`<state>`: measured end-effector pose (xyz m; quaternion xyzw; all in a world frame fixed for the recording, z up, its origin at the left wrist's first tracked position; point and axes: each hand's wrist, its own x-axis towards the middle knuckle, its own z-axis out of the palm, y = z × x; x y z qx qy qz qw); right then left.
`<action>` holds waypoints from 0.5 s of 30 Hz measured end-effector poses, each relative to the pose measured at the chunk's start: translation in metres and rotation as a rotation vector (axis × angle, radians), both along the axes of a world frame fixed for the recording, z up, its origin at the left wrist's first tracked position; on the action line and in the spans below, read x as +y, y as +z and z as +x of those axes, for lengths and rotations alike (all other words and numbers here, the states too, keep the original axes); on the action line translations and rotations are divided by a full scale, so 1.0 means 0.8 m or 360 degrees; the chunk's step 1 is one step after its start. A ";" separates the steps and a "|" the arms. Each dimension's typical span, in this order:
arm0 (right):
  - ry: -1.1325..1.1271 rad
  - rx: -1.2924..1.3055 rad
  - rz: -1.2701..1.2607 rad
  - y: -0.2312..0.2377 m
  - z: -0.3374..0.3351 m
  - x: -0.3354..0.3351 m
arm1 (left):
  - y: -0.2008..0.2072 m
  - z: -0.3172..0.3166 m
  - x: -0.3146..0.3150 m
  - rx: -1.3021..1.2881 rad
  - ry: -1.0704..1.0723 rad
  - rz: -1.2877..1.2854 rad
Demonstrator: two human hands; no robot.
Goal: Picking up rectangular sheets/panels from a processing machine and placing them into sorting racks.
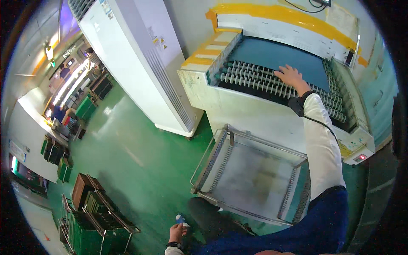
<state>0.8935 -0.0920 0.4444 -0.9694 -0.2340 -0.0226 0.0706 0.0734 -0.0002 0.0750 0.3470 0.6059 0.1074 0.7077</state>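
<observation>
A flat blue-grey panel (276, 57) lies on the roller conveyor (250, 80), toward its far side. Over the exposed rows of disc rollers reaches my right hand (293, 78), its fingers spread and nothing in them. The fingertips are close to the panel's near edge; whether they touch it or the rollers I cannot tell. A dark band with a black cord circles that wrist. Low in the view, my left hand (176, 233) is closed, with a small blue-and-white object (182, 220) at its fingertips. What that object is does not show clearly.
A metal rack with toothed side rails (255, 174) stands before the conveyor. The tall white cabinet (140, 63) is at the conveyor's left. Racks of green boards (93, 212) stand at lower left on the green floor (140, 170). Other people work far off at left.
</observation>
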 end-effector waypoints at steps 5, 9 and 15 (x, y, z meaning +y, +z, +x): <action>0.0004 0.0173 -0.0086 0.015 0.031 -0.041 | 0.016 0.010 0.007 0.0126 -0.0026 -0.0060; 0.0040 0.0198 -0.0092 0.012 0.043 -0.071 | -0.002 -0.004 -0.004 0.0249 -0.0042 -0.0021; -0.0024 0.0113 -0.0120 0.002 0.034 -0.090 | 0.005 0.009 -0.012 0.0115 -0.0107 -0.0067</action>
